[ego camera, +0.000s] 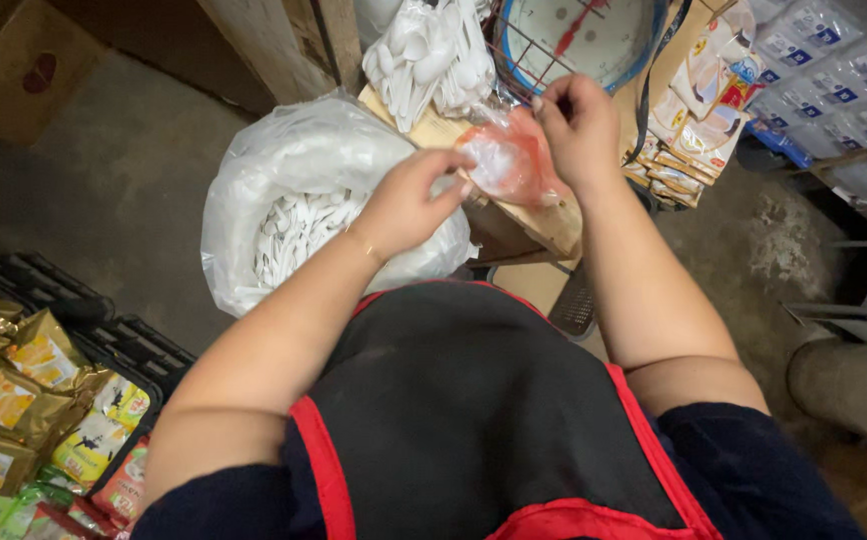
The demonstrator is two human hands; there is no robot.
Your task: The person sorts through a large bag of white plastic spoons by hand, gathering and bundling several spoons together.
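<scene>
Both hands met at a small orange plastic bag held in the air above the edge of a wooden board. The left hand was closed on the lower left side of the bag, fingers curled around the film. The right hand pinched the bag's upper right part from above, fingertips drawn together on the gathered plastic. The bag appeared to hold something white; what exactly it was could not be determined.

Directly below and left of the grip sat a large clear plastic sack, open at the top and filled with white plastic spoons. Just above the grip hung bundled white plastic spoons in bags. Behind the right hand stood a dial scale with a red needle. To the right of the grip hung strips of sachets. Well below and left of the grip, black crates carried gold-coloured packets.
</scene>
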